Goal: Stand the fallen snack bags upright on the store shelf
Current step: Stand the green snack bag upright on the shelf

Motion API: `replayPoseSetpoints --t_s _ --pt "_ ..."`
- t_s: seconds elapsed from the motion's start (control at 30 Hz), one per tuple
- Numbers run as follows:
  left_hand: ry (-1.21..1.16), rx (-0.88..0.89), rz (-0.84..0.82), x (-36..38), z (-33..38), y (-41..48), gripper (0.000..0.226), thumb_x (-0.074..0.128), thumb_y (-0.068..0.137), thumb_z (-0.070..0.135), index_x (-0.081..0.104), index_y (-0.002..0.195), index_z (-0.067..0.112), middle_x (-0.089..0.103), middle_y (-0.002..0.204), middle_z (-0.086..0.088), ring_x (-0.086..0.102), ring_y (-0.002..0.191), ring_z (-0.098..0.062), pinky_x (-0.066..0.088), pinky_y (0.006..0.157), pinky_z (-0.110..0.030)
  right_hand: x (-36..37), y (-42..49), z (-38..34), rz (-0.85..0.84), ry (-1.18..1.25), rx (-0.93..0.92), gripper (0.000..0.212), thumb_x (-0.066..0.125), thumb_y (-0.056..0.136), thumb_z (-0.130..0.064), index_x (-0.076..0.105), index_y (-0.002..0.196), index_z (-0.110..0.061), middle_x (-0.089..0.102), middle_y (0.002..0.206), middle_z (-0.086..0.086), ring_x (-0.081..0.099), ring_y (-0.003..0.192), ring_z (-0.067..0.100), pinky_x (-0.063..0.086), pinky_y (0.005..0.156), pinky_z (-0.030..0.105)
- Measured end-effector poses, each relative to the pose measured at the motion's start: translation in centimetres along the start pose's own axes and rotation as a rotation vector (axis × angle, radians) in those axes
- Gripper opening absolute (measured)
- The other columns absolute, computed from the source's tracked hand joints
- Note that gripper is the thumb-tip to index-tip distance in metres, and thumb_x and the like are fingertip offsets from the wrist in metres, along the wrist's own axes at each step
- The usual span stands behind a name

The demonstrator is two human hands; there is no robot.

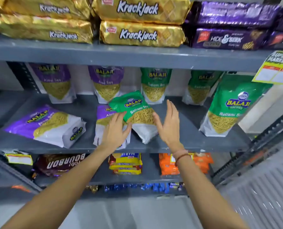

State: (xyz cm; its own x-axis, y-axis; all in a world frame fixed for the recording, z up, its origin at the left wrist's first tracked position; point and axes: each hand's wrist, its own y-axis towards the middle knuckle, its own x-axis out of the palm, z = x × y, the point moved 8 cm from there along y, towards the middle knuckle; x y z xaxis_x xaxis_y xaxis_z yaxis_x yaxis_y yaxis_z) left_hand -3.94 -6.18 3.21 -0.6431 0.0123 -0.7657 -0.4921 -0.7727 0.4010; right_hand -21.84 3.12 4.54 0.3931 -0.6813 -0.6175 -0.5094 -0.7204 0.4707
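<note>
I see the green bag tilted left at mid-shelf, its white base on the shelf, leaning over a fallen purple bag. My left hand is spread, fingers touching the green bag's left edge. My right hand is flat and spread, thumb against its right side. Another purple bag lies flat further left.

You are standing in a shop, facing a grey metal shelf rack stocked in rows: Krackjack biscuit packs, Hide & Seek packs, Balaji snack bags and Bourbon packs, with a yellow supermarket price tag hanging from the shelf edge.
</note>
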Motion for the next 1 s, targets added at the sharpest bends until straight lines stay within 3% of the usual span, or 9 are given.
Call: replayPoseSetpoints --t_s 0.07,0.13,0.23,0.33,0.4,0.5,0.7,0.83,1.0 --pt "-0.105 -0.187 -0.129 2.2 -0.5 1.4 0.037 0.051 0.088 0.033 0.061 0.083 -0.002 0.06 0.073 -0.016 0.063 0.083 -0.034 0.043 0.067 -0.034 2.4 1.5 2.6 -0.215 0.024 0.193 0.081 0.044 0.091 -0.057 0.017 0.149 -0.007 0.026 0.155 0.018 0.023 0.144 0.032 0.022 0.115 0.045" --pt "-0.144 -0.431 -0.34 4.5 -0.7 2.4 0.04 0.05 0.089 0.038 0.054 0.07 0.002 0.055 0.063 -0.012 0.061 0.072 -0.033 0.037 0.058 -0.029 4.0 3.0 5.2 -0.41 0.018 0.371 0.084 0.047 0.09 -0.058 0.015 0.15 -0.008 0.023 0.156 0.018 0.021 0.144 0.033 0.022 0.114 0.047" --pt "-0.252 -0.672 -0.49 7.5 -0.8 2.8 0.062 0.046 0.088 0.049 0.049 0.119 -0.004 0.057 0.119 -0.021 0.063 0.098 -0.033 0.051 0.081 -0.033 6.2 3.2 7.6 -0.62 0.091 0.558 0.087 0.049 0.087 -0.061 0.02 0.149 -0.007 0.029 0.155 0.017 0.032 0.14 0.035 0.031 0.109 0.044" --pt "-0.393 -0.797 -0.458 9.7 -1.3 2.3 0.078 0.053 0.084 0.052 0.034 0.136 -0.003 0.043 0.141 -0.021 0.047 0.124 -0.035 0.042 0.103 -0.04 7.7 3.0 8.8 -0.731 0.124 0.593 0.085 0.049 0.085 -0.064 0.025 0.148 -0.013 0.039 0.15 0.014 0.046 0.13 0.035 0.05 0.094 0.042" --pt "-0.576 -0.879 -0.401 11.6 -1.0 1.3 0.098 0.062 0.078 0.051 0.01 0.146 0.002 0.031 0.151 -0.015 0.037 0.133 -0.032 0.038 0.107 -0.041 8.3 3.0 9.3 -0.71 0.161 0.573 0.084 0.052 0.084 -0.063 0.028 0.147 -0.012 0.039 0.15 0.014 0.043 0.132 0.035 0.046 0.101 0.044" --pt "-0.688 -0.857 -0.187 12.2 -0.5 0.2 0.106 0.07 0.077 0.038 -0.005 0.147 0.009 0.021 0.156 -0.011 0.03 0.138 -0.029 0.03 0.107 -0.033 8.6 2.9 10.1 -0.632 0.254 0.546 0.076 0.058 0.083 -0.06 0.042 0.14 -0.012 0.047 0.145 0.011 0.043 0.134 0.031 0.035 0.109 0.041" --pt "-0.898 -0.784 0.064 12.0 -1.0 -1.7 0.1 0.082 0.066 0.026 0.019 0.143 0.02 0.029 0.152 -0.006 0.036 0.135 -0.023 0.032 0.108 -0.034 7.9 0.9 11.2 -0.413 0.508 0.562 0.041 0.074 0.076 -0.048 0.06 0.101 -0.018 0.067 0.104 0.003 0.062 0.091 0.017 0.045 0.077 0.026" --pt "-0.926 -0.587 0.05 11.1 -0.1 -1.8 0.098 0.084 0.062 0.017 0.022 0.138 0.022 0.044 0.134 0.003 0.044 0.126 -0.017 0.038 0.107 -0.037 7.1 0.4 11.3 -0.382 0.644 0.483 0.054 0.08 0.072 -0.038 0.061 0.117 -0.013 0.069 0.116 0.003 0.065 0.107 0.017 0.052 0.089 0.03" --pt "-0.855 -0.353 -0.047 9.1 1.2 0.3 0.119 0.087 0.057 0.022 0.007 0.145 0.029 0.052 0.131 0.015 0.05 0.122 -0.007 0.044 0.103 -0.036 5.2 2.0 10.7 -0.416 0.666 0.38 0.033 0.081 0.073 -0.019 0.066 0.102 -0.021 0.073 0.104 -0.003 0.07 0.098 0.017 0.055 0.091 0.039"
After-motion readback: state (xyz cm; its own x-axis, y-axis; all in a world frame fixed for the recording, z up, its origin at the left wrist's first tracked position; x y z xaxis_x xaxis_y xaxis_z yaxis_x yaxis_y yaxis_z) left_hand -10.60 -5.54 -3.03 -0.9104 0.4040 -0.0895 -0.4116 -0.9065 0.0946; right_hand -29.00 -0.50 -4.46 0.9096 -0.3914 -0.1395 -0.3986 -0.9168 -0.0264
